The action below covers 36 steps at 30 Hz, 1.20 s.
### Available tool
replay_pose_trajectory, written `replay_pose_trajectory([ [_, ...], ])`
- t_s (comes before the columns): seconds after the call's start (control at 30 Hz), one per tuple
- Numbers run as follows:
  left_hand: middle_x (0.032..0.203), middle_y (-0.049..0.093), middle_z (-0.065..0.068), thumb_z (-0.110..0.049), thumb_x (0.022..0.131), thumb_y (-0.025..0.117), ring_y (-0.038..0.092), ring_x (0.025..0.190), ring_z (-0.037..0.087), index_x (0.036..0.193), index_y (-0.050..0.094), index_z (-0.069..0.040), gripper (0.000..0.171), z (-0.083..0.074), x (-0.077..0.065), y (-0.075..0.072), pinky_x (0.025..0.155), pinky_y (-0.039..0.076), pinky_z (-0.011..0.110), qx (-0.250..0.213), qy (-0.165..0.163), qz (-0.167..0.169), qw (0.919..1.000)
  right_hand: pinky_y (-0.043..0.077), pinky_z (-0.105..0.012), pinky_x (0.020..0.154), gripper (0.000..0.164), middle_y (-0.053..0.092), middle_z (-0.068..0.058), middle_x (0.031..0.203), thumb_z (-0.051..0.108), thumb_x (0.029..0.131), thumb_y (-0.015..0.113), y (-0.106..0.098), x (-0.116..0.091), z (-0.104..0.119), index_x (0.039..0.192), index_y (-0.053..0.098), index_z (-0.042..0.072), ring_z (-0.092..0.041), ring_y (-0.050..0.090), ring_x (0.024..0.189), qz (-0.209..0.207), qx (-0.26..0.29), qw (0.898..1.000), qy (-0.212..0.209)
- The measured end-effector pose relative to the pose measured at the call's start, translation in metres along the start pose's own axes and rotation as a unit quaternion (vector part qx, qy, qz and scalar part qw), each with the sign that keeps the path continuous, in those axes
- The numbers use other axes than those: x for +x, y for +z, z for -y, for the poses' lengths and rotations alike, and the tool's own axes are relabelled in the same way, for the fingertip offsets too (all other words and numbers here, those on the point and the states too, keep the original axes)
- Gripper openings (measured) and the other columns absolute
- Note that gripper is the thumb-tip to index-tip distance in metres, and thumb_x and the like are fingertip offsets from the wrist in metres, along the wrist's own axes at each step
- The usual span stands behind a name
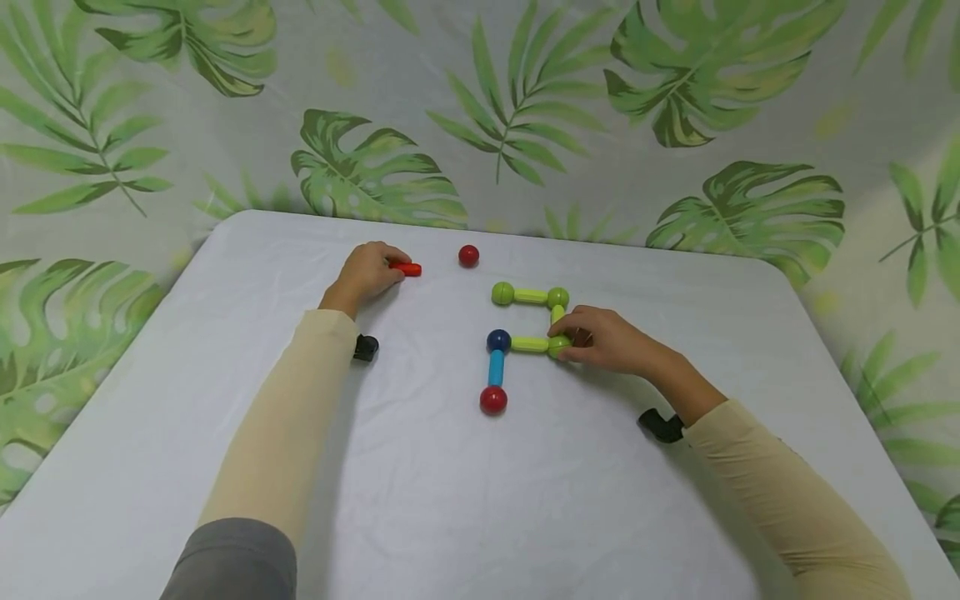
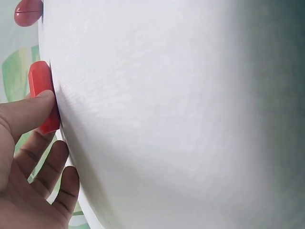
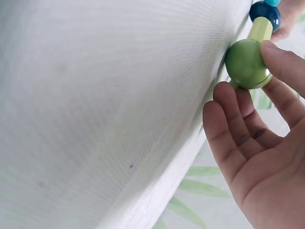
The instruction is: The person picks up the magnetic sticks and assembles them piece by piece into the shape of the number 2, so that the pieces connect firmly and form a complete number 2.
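Observation:
My left hand point(image 1: 366, 273) pinches a short red rod point(image 1: 410, 269) at the table's far left; the left wrist view shows the thumb on the rod point(image 2: 39, 74). At right, my right hand point(image 1: 613, 340) holds a green ball point(image 1: 557, 346) between thumb and fingers, and this ball point(image 3: 244, 62) shows large in the right wrist view. The ball is the corner of a joined shape of yellow-green rods point(image 1: 530, 344) and green balls point(image 1: 502, 293). A dark blue ball point(image 1: 498, 340) links that shape to a light blue rod point(image 1: 496, 367), which ends in a red ball point(image 1: 493, 400).
A loose red ball point(image 1: 468, 256) lies near the back edge, right of the left hand. White cloth point(image 1: 420, 500) covers the table. Black wrist devices point(image 1: 660, 425) sit at both wrists. Behind hangs a leaf-patterned curtain point(image 1: 390, 83).

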<state>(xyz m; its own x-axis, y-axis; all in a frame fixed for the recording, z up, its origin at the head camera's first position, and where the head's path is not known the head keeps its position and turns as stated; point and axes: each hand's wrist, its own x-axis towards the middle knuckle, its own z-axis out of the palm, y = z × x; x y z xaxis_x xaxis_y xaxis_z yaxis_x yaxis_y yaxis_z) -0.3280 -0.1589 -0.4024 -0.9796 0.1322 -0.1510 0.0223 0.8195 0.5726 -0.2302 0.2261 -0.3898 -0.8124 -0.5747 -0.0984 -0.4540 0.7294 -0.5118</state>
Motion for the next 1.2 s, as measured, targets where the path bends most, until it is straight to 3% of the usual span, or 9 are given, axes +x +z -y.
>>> replay_pose_trajectory([
  [0.3,0.135,0.059,0.015,-0.012,0.093,0.059,0.051,0.113,0.031,0.128,0.067,-0.011,0.036,0.001,-0.001,0.002,0.105,0.043,0.046,-0.006,0.011,0.002,0.9999,0.055,-0.033,0.082,0.032,0.064,-0.005,0.105,0.017,0.089,0.074,0.001,-0.002,-0.003,0.12,0.068,0.013,-0.019,0.063,0.093,0.0,0.006,1.0,0.002],
  [0.43,0.127,0.063,0.014,-0.013,0.092,0.063,0.054,0.107,0.029,0.124,0.069,-0.01,0.032,0.001,-0.003,0.004,0.099,0.045,0.043,-0.001,0.05,0.014,0.9986,0.055,-0.035,0.083,0.031,0.065,-0.005,0.104,0.017,0.089,0.074,0.0,-0.003,-0.005,0.12,0.068,0.013,-0.02,0.063,0.094,0.003,0.006,1.0,0.007],
  [0.57,0.12,0.067,0.013,-0.012,0.091,0.067,0.056,0.1,0.028,0.119,0.071,-0.007,0.029,-0.007,-0.016,0.002,0.092,0.047,0.039,0.017,0.116,0.018,0.9929,0.054,-0.035,0.084,0.031,0.064,-0.004,0.105,0.017,0.089,0.073,0.0,-0.001,-0.005,0.12,0.068,0.014,-0.019,0.063,0.095,0.006,0.008,1.0,0.004],
  [0.7,0.113,0.07,0.013,-0.011,0.091,0.069,0.058,0.094,0.027,0.116,0.072,-0.005,0.026,-0.022,-0.039,0.005,0.086,0.049,0.038,0.032,0.2,0.015,0.9792,0.054,-0.035,0.085,0.031,0.064,-0.003,0.106,0.017,0.089,0.073,-0.001,0.0,-0.004,0.12,0.068,0.014,-0.019,0.063,0.095,0.007,0.012,1.0,-0.001],
  [0.93,0.103,0.072,0.006,-0.009,0.087,0.075,0.063,0.088,0.019,0.111,0.073,-0.007,0.025,-0.053,-0.087,0.018,0.083,0.056,0.034,0.005,0.33,0.035,0.9432,0.055,-0.036,0.085,0.032,0.064,-0.004,0.104,0.017,0.089,0.073,-0.003,0.003,-0.001,0.12,0.068,0.014,-0.019,0.064,0.094,0.01,0.011,1.0,-0.003],
  [1.07,0.098,0.072,0.003,-0.01,0.086,0.076,0.064,0.087,0.014,0.109,0.074,-0.008,0.023,-0.069,-0.102,0.028,0.081,0.057,0.028,-0.004,0.377,0.057,0.9243,0.055,-0.036,0.084,0.032,0.064,-0.004,0.102,0.017,0.089,0.074,-0.004,0.003,-0.002,0.12,0.068,0.013,-0.019,0.064,0.094,0.012,0.009,1.0,0.001],
  [1.2,0.097,0.07,0.001,-0.01,0.086,0.077,0.064,0.088,0.012,0.11,0.074,-0.01,0.025,-0.079,-0.108,0.04,0.082,0.057,0.025,-0.019,0.402,0.08,0.912,0.054,-0.035,0.084,0.033,0.063,-0.003,0.101,0.017,0.089,0.074,-0.002,0.004,-0.004,0.121,0.067,0.012,-0.018,0.063,0.093,0.019,0.009,1.0,0.006],
])
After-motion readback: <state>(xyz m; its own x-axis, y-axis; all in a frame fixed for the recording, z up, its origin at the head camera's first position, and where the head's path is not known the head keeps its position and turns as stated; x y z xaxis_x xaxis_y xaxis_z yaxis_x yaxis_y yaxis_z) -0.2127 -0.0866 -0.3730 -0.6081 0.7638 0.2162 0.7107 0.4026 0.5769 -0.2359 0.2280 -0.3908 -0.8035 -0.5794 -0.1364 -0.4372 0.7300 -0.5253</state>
